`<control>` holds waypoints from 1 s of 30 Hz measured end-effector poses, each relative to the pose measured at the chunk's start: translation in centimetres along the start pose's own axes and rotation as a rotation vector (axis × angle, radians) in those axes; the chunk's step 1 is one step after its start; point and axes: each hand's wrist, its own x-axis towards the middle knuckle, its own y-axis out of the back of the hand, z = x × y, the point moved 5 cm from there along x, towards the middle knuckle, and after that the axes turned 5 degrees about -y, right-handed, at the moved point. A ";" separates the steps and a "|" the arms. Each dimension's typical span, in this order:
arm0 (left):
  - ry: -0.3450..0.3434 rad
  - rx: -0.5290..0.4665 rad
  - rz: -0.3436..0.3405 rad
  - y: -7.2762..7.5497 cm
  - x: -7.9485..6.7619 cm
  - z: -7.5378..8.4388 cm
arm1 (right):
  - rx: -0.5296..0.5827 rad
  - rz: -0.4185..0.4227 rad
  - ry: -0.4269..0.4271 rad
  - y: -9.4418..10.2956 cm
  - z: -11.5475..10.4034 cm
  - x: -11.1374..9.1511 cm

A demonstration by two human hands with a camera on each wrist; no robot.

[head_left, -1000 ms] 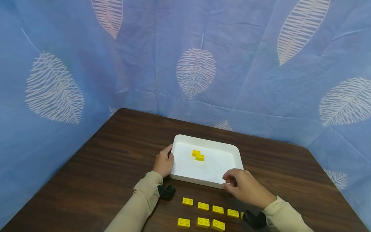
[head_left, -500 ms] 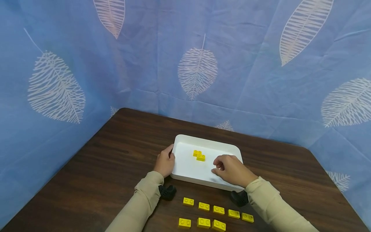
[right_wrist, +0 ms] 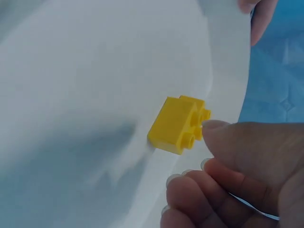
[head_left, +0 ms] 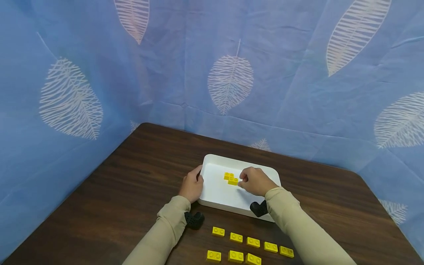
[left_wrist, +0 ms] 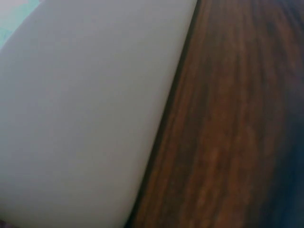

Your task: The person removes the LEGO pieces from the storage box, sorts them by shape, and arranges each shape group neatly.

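Observation:
A white tray [head_left: 218, 207] holds two yellow two-stud toy bricks [head_left: 233, 182], set side by side and offset; whether they are joined I cannot tell. At the tray's left wall, my left hand [head_left: 192, 187] grips the rim between thumb and fingers. My right hand [head_left: 257, 181] hovers inside the tray just right of the bricks. In the right wrist view its thumb [right_wrist: 228, 137] is close to the brick studs [right_wrist: 189, 140], and the bent fingers stand apart from the thumb with nothing between them. Only the tray's outer wall [left_wrist: 90, 114] shows in the left wrist view.
Several more yellow bricks [head_left: 236, 237] lie in two rows on the dark wooden table [head_left: 132, 191], in front of the tray. A blue leaf-print curtain [head_left: 185, 73] hangs behind and to the left. Black wrist cameras [head_left: 194, 220] sit on both sleeves.
My right hand has moved from the tray's near right corner leftward and inward to beside the bricks. My left hand stays on the rim. The whole view has shifted slightly.

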 end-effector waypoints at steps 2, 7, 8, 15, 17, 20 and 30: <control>0.004 -0.004 -0.001 0.0 0.0 0.0 | -0.007 -0.001 -0.006 -0.2 0.0 0.6; -0.001 -0.001 0.002 0.1 0.1 0.0 | -0.035 -0.014 -0.012 -0.9 0.3 2.0; -0.007 0.001 0.003 0.1 0.1 0.0 | -0.039 -0.023 -0.018 -1.1 0.4 2.2; 0.000 -0.009 0.004 0.0 0.3 -0.2 | -0.065 -0.084 -0.107 -2.3 0.8 3.5; 0.010 -0.016 -0.001 -0.2 0.3 -0.1 | -0.067 -0.096 -0.139 -2.3 1.1 3.4; 0.021 -0.025 -0.003 -0.4 0.2 0.0 | -0.066 -0.091 -0.158 -1.9 1.2 3.0; 0.045 -0.024 -0.008 -0.2 0.0 -0.3 | -0.041 -0.011 -0.128 -0.1 1.6 0.4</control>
